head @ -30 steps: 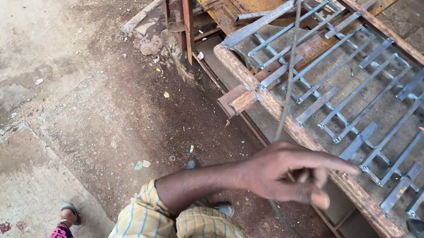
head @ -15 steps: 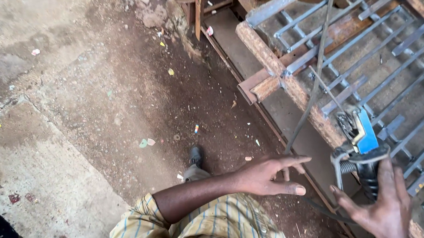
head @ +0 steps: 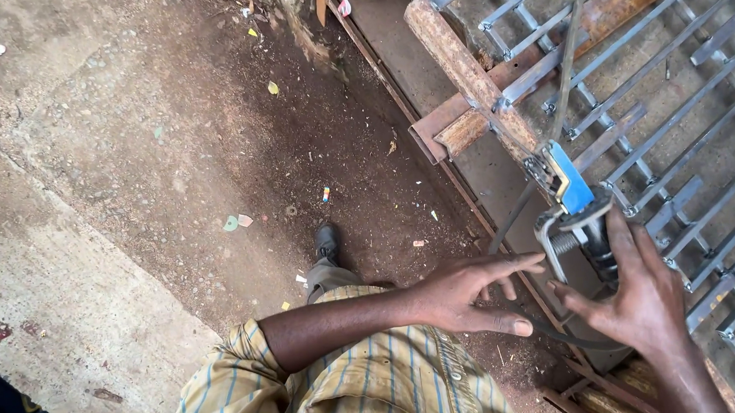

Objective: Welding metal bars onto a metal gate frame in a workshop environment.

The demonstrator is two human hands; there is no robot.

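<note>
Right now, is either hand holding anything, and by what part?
The right hand grips a blue-headed power tool by its dark body. The left hand is open, holding nothing.

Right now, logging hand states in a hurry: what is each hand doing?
Left hand: open, fingers spread, holding nothing, beside the black cable.
Right hand: closed around the angle grinder.

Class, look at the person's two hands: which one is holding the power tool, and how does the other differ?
The right hand holds the grinder with the blue guard, above the metal grille. The left hand is open, fingers spread, holding nothing.
</note>
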